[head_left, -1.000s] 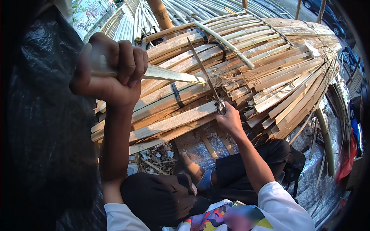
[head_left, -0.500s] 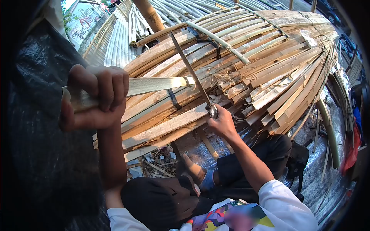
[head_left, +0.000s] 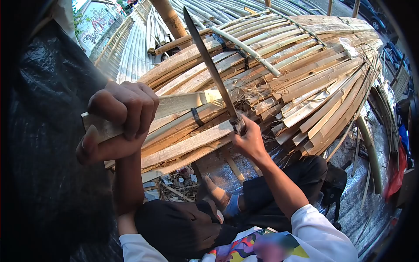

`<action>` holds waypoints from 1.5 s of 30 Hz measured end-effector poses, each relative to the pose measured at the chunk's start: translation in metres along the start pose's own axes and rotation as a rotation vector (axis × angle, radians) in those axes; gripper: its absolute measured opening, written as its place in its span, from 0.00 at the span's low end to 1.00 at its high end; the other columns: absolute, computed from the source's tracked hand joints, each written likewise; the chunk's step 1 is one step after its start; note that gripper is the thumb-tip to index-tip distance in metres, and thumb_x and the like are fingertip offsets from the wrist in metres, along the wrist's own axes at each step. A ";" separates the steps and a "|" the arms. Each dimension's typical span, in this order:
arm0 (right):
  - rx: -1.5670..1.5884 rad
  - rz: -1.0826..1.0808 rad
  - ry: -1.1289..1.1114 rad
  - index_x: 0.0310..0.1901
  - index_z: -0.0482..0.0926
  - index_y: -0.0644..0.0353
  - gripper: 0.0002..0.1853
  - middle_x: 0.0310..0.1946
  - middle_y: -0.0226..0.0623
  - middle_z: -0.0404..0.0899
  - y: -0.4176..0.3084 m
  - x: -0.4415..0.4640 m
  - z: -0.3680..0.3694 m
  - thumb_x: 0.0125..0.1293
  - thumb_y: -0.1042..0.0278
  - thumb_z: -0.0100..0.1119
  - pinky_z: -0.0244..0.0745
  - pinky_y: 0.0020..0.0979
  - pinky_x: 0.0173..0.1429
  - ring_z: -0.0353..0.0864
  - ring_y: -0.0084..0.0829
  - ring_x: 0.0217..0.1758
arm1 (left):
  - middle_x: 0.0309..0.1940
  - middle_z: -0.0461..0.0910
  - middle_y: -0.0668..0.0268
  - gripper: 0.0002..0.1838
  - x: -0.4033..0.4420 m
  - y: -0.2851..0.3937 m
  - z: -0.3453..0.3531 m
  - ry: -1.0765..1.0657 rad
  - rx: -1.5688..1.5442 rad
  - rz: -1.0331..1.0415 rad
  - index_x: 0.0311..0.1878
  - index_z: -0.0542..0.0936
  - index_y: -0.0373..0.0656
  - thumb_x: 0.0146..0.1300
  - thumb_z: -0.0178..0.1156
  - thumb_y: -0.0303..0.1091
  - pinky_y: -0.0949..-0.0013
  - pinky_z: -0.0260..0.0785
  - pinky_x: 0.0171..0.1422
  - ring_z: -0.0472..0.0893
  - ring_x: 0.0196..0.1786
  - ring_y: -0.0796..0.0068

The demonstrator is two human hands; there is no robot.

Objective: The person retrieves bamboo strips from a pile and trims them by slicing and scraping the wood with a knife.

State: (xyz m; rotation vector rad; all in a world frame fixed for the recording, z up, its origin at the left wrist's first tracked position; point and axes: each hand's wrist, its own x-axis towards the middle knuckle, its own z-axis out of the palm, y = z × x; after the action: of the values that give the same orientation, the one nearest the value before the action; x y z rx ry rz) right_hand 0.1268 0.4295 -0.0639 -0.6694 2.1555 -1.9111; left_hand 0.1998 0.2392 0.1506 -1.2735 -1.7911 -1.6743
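Note:
My left hand (head_left: 124,115) is wrapped round one end of a split bamboo strip (head_left: 181,105), holding it out over the pile. In my right hand (head_left: 248,139) is a machete (head_left: 211,65) with a long dark blade, gripped by its handle. The blade points up and to the left, and it crosses the strip's far end. Whether blade and strip touch I cannot tell. Below both hands, a pale bamboo slat (head_left: 192,146) lies along the near side of the pile.
A big pile of split bamboo (head_left: 323,91) fills the middle, partly bound with black straps (head_left: 196,116). Bamboo poles (head_left: 142,48) lie behind it. A dark plastic sheet (head_left: 52,109) hangs at left. My crossed legs (head_left: 283,185) are just below the pile, near a black bag (head_left: 335,183).
My left hand and the bamboo strip have shifted right and slightly down. The machete's tip has risen, while my right hand stays in nearly the same place.

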 end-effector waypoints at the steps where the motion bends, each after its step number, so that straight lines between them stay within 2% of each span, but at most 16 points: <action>1: 0.006 0.011 0.000 0.39 0.76 0.65 0.09 0.20 0.41 0.73 -0.019 0.005 -0.013 0.55 0.74 0.57 0.72 0.31 0.35 0.70 0.26 0.24 | 0.07 0.63 0.76 0.26 -0.003 0.000 0.002 0.033 0.000 -0.022 0.22 0.65 0.50 0.60 0.56 0.62 0.81 0.48 0.14 0.60 0.07 0.88; 3: 0.003 -0.036 0.020 0.39 0.75 0.64 0.08 0.19 0.32 0.69 -0.051 0.010 -0.026 0.55 0.77 0.56 0.68 0.27 0.31 0.67 0.20 0.24 | 0.07 0.63 0.77 0.28 -0.002 -0.002 0.011 0.019 -0.007 -0.032 0.22 0.65 0.50 0.59 0.58 0.64 0.82 0.49 0.13 0.61 0.07 0.89; 5: 0.112 -0.113 0.062 0.35 0.73 0.64 0.05 0.19 0.30 0.68 -0.082 0.008 -0.029 0.55 0.79 0.54 0.66 0.26 0.30 0.66 0.18 0.25 | 0.07 0.63 0.77 0.28 0.002 -0.003 0.013 -0.026 -0.006 -0.016 0.22 0.65 0.50 0.59 0.58 0.64 0.83 0.49 0.13 0.61 0.07 0.89; 9: 0.217 -0.227 0.050 0.35 0.72 0.64 0.06 0.19 0.30 0.67 -0.072 -0.008 -0.018 0.55 0.79 0.55 0.66 0.26 0.31 0.66 0.18 0.25 | 0.07 0.63 0.77 0.25 0.004 -0.001 0.011 0.006 0.018 -0.034 0.22 0.65 0.49 0.60 0.55 0.60 0.82 0.48 0.14 0.60 0.07 0.88; 13: -0.243 0.051 -0.017 0.36 0.73 0.64 0.08 0.19 0.45 0.71 0.012 -0.015 0.004 0.53 0.75 0.59 0.70 0.31 0.33 0.73 0.35 0.22 | 0.07 0.62 0.76 0.24 -0.001 0.000 0.008 0.017 -0.007 -0.037 0.22 0.65 0.49 0.61 0.53 0.58 0.80 0.48 0.14 0.60 0.07 0.87; 14: -0.130 0.017 0.012 0.35 0.72 0.65 0.09 0.20 0.51 0.73 0.007 -0.011 -0.001 0.52 0.75 0.59 0.71 0.33 0.33 0.73 0.44 0.22 | 0.07 0.62 0.75 0.23 -0.002 0.000 0.004 0.054 -0.018 -0.039 0.23 0.65 0.49 0.61 0.53 0.57 0.80 0.48 0.14 0.60 0.07 0.87; 17: -0.039 -0.027 0.068 0.37 0.73 0.66 0.08 0.18 0.39 0.73 -0.057 -0.003 -0.023 0.54 0.76 0.58 0.69 0.30 0.30 0.70 0.25 0.21 | 0.07 0.62 0.75 0.22 0.002 0.000 0.010 0.049 -0.002 -0.074 0.24 0.66 0.48 0.61 0.52 0.56 0.80 0.48 0.14 0.60 0.07 0.86; 20: 0.070 -0.212 0.109 0.36 0.74 0.63 0.06 0.18 0.29 0.69 -0.082 0.000 -0.025 0.55 0.78 0.58 0.65 0.23 0.29 0.66 0.15 0.23 | 0.08 0.64 0.74 0.22 0.008 -0.001 0.017 -0.006 0.032 -0.048 0.25 0.66 0.48 0.63 0.50 0.56 0.79 0.48 0.14 0.61 0.08 0.86; 24: 0.092 -0.150 0.087 0.36 0.74 0.63 0.07 0.18 0.30 0.69 -0.028 -0.023 0.003 0.56 0.77 0.59 0.65 0.23 0.30 0.66 0.15 0.23 | 0.08 0.64 0.74 0.22 0.005 -0.002 0.011 0.046 0.011 -0.069 0.25 0.66 0.48 0.63 0.49 0.56 0.78 0.48 0.14 0.60 0.08 0.85; 27: -0.213 0.038 0.041 0.38 0.74 0.65 0.09 0.18 0.33 0.70 0.001 -0.025 0.004 0.55 0.76 0.58 0.68 0.26 0.30 0.67 0.16 0.23 | 0.08 0.64 0.74 0.22 -0.001 -0.002 0.003 0.055 -0.040 -0.060 0.25 0.67 0.48 0.63 0.49 0.56 0.78 0.47 0.15 0.60 0.09 0.85; 33: 0.141 -0.106 0.130 0.37 0.73 0.65 0.07 0.18 0.27 0.66 -0.088 -0.014 -0.024 0.55 0.81 0.56 0.62 0.22 0.29 0.62 0.14 0.24 | 0.08 0.65 0.73 0.22 0.003 -0.001 0.015 0.050 0.001 -0.092 0.26 0.67 0.48 0.62 0.51 0.57 0.78 0.49 0.16 0.61 0.09 0.84; 37: 0.154 -0.190 0.162 0.36 0.73 0.63 0.07 0.20 0.26 0.66 -0.047 -0.027 0.000 0.55 0.82 0.55 0.63 0.21 0.31 0.63 0.14 0.26 | 0.08 0.64 0.74 0.23 0.002 -0.003 0.011 0.059 -0.012 -0.087 0.26 0.67 0.48 0.62 0.51 0.58 0.77 0.49 0.16 0.61 0.09 0.84; 39: -0.165 0.066 0.035 0.38 0.74 0.65 0.08 0.19 0.36 0.71 0.005 -0.030 0.012 0.55 0.77 0.56 0.68 0.25 0.32 0.69 0.22 0.22 | 0.08 0.64 0.74 0.23 0.000 -0.004 0.005 0.061 -0.002 -0.066 0.26 0.67 0.48 0.62 0.51 0.59 0.77 0.48 0.17 0.61 0.09 0.84; 41: -0.063 -0.054 0.131 0.41 0.75 0.65 0.11 0.20 0.41 0.73 0.022 -0.027 0.011 0.56 0.75 0.57 0.70 0.27 0.32 0.70 0.27 0.21 | 0.08 0.64 0.74 0.24 -0.013 -0.005 -0.008 0.205 -0.108 -0.059 0.25 0.66 0.48 0.62 0.51 0.59 0.77 0.47 0.17 0.60 0.10 0.84; 43: 0.068 0.051 0.128 0.40 0.75 0.64 0.10 0.18 0.29 0.69 -0.027 -0.019 -0.005 0.56 0.76 0.57 0.65 0.23 0.28 0.66 0.17 0.22 | 0.09 0.63 0.74 0.24 -0.016 -0.005 -0.010 0.251 -0.104 -0.079 0.25 0.65 0.48 0.62 0.51 0.59 0.76 0.47 0.18 0.59 0.10 0.84; 45: 0.135 -0.068 0.128 0.38 0.74 0.64 0.07 0.19 0.24 0.67 -0.058 -0.012 -0.019 0.57 0.79 0.56 0.61 0.22 0.27 0.63 0.14 0.23 | 0.09 0.63 0.74 0.24 -0.011 -0.006 -0.008 0.198 -0.114 -0.056 0.26 0.66 0.48 0.62 0.51 0.59 0.76 0.47 0.18 0.59 0.10 0.84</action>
State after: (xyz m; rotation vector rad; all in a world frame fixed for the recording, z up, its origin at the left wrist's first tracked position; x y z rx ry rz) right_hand 0.1411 0.4479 -0.0062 -0.6180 2.0768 -2.1671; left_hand 0.1986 0.2289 0.1397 -1.0686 -1.6501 -1.8850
